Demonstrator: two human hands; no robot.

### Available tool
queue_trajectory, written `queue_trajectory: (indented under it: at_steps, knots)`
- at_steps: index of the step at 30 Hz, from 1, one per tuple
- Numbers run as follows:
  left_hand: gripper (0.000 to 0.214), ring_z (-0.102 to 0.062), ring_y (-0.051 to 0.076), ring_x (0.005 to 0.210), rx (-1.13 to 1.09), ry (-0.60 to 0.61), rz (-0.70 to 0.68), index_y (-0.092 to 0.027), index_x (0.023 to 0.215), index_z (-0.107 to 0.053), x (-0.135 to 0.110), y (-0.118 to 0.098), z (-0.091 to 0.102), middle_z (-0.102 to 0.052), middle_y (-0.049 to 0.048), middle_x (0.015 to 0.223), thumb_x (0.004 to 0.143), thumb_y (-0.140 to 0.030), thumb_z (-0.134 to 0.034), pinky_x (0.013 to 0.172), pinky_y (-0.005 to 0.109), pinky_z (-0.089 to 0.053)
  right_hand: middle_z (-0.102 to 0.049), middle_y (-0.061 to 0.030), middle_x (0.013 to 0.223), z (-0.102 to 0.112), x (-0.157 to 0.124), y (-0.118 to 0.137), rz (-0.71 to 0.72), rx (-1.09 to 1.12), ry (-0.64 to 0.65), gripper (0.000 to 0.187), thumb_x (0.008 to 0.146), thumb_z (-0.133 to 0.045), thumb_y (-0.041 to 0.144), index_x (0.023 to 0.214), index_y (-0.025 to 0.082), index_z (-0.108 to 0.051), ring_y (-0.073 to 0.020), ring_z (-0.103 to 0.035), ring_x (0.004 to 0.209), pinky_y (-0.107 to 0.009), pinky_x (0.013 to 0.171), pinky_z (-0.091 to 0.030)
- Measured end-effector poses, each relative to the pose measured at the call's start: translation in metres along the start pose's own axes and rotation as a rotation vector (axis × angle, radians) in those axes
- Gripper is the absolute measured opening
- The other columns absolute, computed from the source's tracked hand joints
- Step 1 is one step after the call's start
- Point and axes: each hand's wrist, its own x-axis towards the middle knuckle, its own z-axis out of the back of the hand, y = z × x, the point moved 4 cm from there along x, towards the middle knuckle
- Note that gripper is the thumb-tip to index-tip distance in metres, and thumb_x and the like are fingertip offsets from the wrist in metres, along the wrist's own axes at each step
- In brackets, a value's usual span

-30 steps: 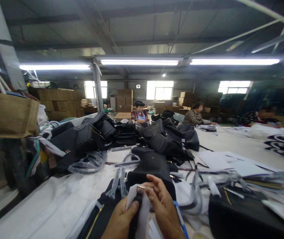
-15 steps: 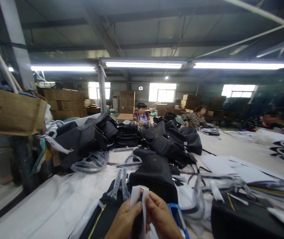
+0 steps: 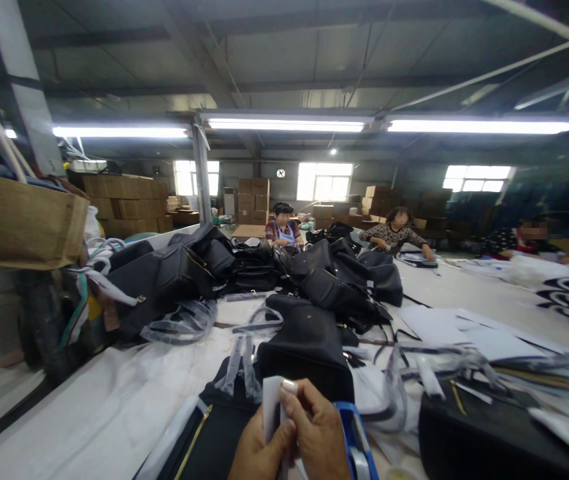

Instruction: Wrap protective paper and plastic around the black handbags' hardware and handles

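At the bottom edge my left hand [image 3: 259,450] and my right hand [image 3: 317,430] are pinched together on a black strap with a metal buckle [image 3: 288,386] at its top. A piece of white paper [image 3: 270,405] is folded round the strap below the buckle. A blue-framed tape dispenser [image 3: 357,443] lies just right of my right hand. A black bag [image 3: 307,343] stands on the table right behind my hands.
A heap of black bags [image 3: 244,270] and clear plastic wrap [image 3: 184,323] covers the white table [image 3: 109,407]. White sheets [image 3: 469,333] lie at the right, a dark bag [image 3: 484,433] near right. Three people work at the far end. A cardboard box [image 3: 19,220] stands left.
My hands have dropped lower in view and closed tighter round the paper and strap. The buckle shows less above my fingers. The tape dispenser has come into view.
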Motion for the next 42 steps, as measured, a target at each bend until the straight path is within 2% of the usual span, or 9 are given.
queue_trajectory:
  at_steps: [4,7,9,18,22,26,30,35,42]
  knots:
    - [0.045,-0.045,0.009,0.047,0.072,0.034,0.008,-0.012,0.087,-0.063,0.002,-0.003,-0.004,-0.054,-0.0019,0.058,0.082,-0.056,-0.062,0.047,0.022,-0.031,-0.057,0.0032,0.061,0.007,-0.002,0.011,-0.046,0.09,0.16,0.033,0.083,-0.063,0.052,0.077,0.019,-0.061,-0.0128,-0.053,0.054,-0.022,0.053,-0.042]
    - [0.049,-0.042,0.008,0.047,0.086,0.078,0.011,-0.012,0.103,-0.062,0.004,-0.008,-0.005,-0.054,-0.0025,0.061,0.083,-0.056,-0.061,0.047,0.021,-0.03,-0.064,-0.0007,0.077,0.02,-0.003,0.023,-0.043,0.152,0.319,0.032,0.086,-0.061,0.049,0.092,0.018,-0.065,-0.0173,-0.06,0.074,-0.028,0.073,-0.047]
    - [0.053,-0.042,0.008,0.047,0.106,0.121,0.025,-0.012,0.11,-0.059,0.004,-0.01,-0.006,-0.054,-0.0024,0.062,0.083,-0.057,-0.06,0.047,0.021,-0.03,-0.065,-0.0026,0.086,0.031,-0.003,0.028,-0.029,0.104,0.312,0.033,0.086,-0.06,0.048,0.099,0.018,-0.067,-0.0192,-0.059,0.085,-0.03,0.081,-0.044]
    - [0.043,-0.046,0.011,0.051,0.413,0.183,-0.064,-0.015,0.082,-0.058,-0.004,-0.024,-0.02,-0.054,-0.0007,0.065,0.091,-0.055,-0.045,0.052,0.023,-0.036,-0.055,0.0025,0.066,0.037,-0.002,0.019,-0.014,-0.081,0.057,0.031,0.082,-0.064,0.048,0.074,0.018,-0.062,-0.0143,-0.051,0.064,-0.025,0.062,-0.039]
    - [0.039,-0.059,0.016,0.06,0.497,0.063,-0.11,-0.015,0.106,-0.058,-0.008,-0.023,-0.02,-0.064,0.0027,0.072,0.092,-0.049,-0.046,0.058,0.025,-0.044,-0.058,0.0009,0.066,0.036,-0.005,0.018,0.035,-0.17,-0.028,0.032,0.084,-0.062,0.048,0.071,0.019,-0.06,-0.016,-0.055,0.064,-0.026,0.06,-0.041]
    - [0.047,-0.069,0.022,0.073,0.449,-0.106,-0.18,-0.016,0.125,-0.043,-0.009,-0.019,-0.018,-0.072,0.0119,0.102,0.089,-0.046,-0.049,0.07,0.029,-0.051,-0.059,0.0003,0.065,0.035,-0.005,0.017,0.035,-0.21,-0.09,0.034,0.082,-0.064,0.05,0.071,0.018,-0.06,-0.0153,-0.054,0.061,-0.025,0.056,-0.042]
    - [0.031,-0.07,0.023,0.07,0.495,-0.148,-0.236,-0.02,0.108,-0.049,-0.009,-0.016,-0.018,-0.074,0.0116,0.094,0.089,-0.044,-0.05,0.067,0.029,-0.05,-0.054,0.0037,0.054,0.031,-0.002,0.004,-0.066,-0.041,-0.119,0.041,0.076,-0.066,0.057,0.067,0.019,-0.053,-0.0108,-0.049,0.044,-0.022,0.043,-0.038]
    - [0.015,-0.061,0.018,0.058,0.642,-0.039,-0.411,-0.022,0.096,-0.056,-0.007,-0.012,-0.015,-0.064,0.0021,0.067,0.09,-0.032,-0.046,0.057,0.025,-0.042,-0.04,0.011,0.039,0.026,-0.003,-0.009,-0.183,0.277,-0.071,0.046,0.069,-0.069,0.061,0.065,0.021,-0.047,-0.0065,-0.037,0.032,-0.02,0.037,-0.037]
    - [0.027,-0.052,0.016,0.05,0.671,-0.016,-0.41,-0.024,0.098,-0.061,-0.005,-0.005,-0.011,-0.062,0.0038,0.068,0.092,-0.039,-0.039,0.05,0.024,-0.038,-0.048,0.01,0.046,0.023,-0.003,-0.002,-0.206,0.474,-0.029,0.051,0.066,-0.077,0.058,0.066,0.02,-0.043,-0.0031,-0.037,0.032,-0.018,0.036,-0.037]
